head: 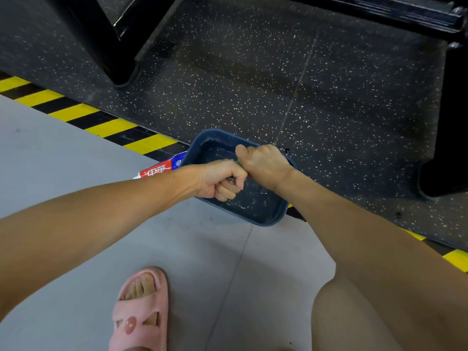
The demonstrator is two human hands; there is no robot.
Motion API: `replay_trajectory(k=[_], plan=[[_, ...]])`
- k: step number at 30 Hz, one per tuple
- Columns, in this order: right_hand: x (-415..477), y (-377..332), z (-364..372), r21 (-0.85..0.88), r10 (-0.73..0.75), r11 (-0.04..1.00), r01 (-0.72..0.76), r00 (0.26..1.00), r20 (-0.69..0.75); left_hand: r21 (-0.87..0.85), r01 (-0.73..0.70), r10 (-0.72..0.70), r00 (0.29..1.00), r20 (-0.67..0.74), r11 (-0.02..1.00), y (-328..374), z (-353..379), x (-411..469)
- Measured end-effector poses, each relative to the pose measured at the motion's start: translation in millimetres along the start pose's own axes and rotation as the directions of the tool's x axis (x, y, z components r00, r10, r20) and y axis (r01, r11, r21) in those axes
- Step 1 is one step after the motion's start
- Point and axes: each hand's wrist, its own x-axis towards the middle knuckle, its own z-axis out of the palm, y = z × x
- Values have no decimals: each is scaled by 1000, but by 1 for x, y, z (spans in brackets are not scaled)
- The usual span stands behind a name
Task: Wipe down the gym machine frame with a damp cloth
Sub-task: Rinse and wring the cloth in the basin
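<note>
1. Two fists meet in the head view. The left hand [222,179] has its fingers curled tight on a dark patterned cloth [231,179], and only a scrap of it shows between them. The right hand [263,165] is clenched hard against the left, and I judge it grips the cloth's hidden end to wring it.
2. Directly under the fingers sits a dark blue rectangular plastic basin [266,222] holding shallow water. The black steel gym machine frame [111,46] stands well beyond the knuckles, not yet wiped.
3. Risk: the left fingers hang over the basin's near rim. Water wrung out there could fall onto the smooth grey floor [76,160], where a pink foam slipper [141,307] stands, and leave a slippery patch.
4. Risk: a weak twist would leave the cloth dripping, so it could streak the frame and wet the speckled black rubber floor [329,97] below it.
5. Risk: a forearm dropping onto the rim could tip the light basin.
6. Writing: just left of the left fingers, beside the basin, lies a red, white and blue tube [162,168]. Its large white characters read 中華, seen turned round. The smaller print on its blue end is too small to read. No other writing shows.
</note>
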Motion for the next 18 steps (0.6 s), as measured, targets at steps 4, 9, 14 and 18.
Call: replay_trajectory(k=[4, 9, 14, 18], plan=[[0, 0, -3, 3, -46, 999, 47, 992, -113, -92, 38, -29, 996, 90, 995, -6, -3, -1], [0, 1, 3, 4, -60, 998, 62, 978, -202, -248, 57, -9, 982, 189, 967, -8, 1, -6], [3, -2, 10, 26, -17, 999, 23, 979, -204, -144, 94, -71, 985, 154, 985, -5, -7, -6], [3, 1, 0, -113, 19, 993, 26, 926, 377, 325, 127, -121, 992, -39, 937, 6, -25, 4]])
